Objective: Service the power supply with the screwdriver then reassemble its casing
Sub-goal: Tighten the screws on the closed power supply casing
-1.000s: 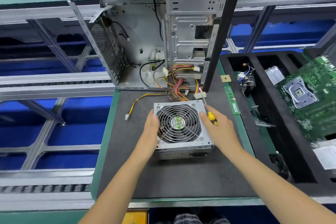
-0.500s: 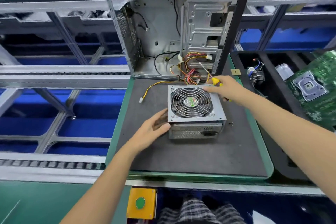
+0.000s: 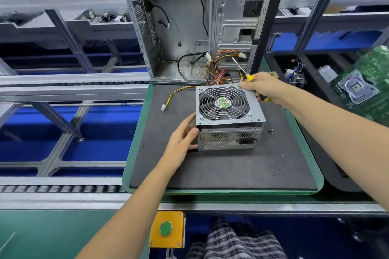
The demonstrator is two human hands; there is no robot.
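A grey power supply [image 3: 229, 135] with a round fan grille on top sits on the dark foam mat [image 3: 221, 166]. Its coloured wire bundle [image 3: 221, 69] runs back into the open computer case [image 3: 189, 27]. My left hand [image 3: 182, 136] holds the unit's near left corner, thumb against the side. My right hand [image 3: 263, 88] grips a yellow-and-black screwdriver [image 3: 245, 70] and rests its fingertips on the far right corner of the top cover. The screwdriver's shaft points up and away toward the case.
A small screw [image 3: 271, 131] lies on the mat right of the unit. A black foam tray [image 3: 311, 69] on the right holds parts and a green motherboard [image 3: 366, 88]. Conveyor rails run on the left. A yellow box with a green button [image 3: 166, 229] sits below the table edge.
My left hand has slid from the top left edge down to the near left corner. My right hand, still with the screwdriver, has moved to the far right corner. The camera view has pulled back.
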